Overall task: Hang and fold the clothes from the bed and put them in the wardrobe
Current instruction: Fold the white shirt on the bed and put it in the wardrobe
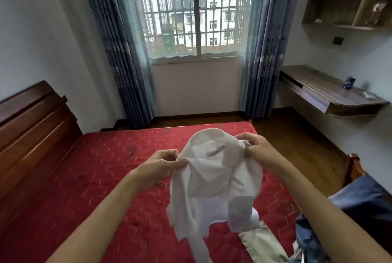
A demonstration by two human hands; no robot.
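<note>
Head view looks down on a white shirt (212,180) held up over the red mattress (101,167), near its right half. The left hand (164,164) pinches the shirt's left shoulder edge and the right hand (257,151) pinches the fabric beside the collar, so the two hands are apart with the collar between them. The shirt's tail and a sleeve hang toward the bedding; I cannot tell whether they touch it. A beige garment (262,245) lies just beside the hanging tail, and blue clothes (364,207) are heaped at the bed's right edge. Open quilting stretches left to the wooden headboard (31,133). Beyond the far edge, a strip of wood floor (297,135) runs along the wall and widens beneath the wall-mounted desk (331,91).
</note>
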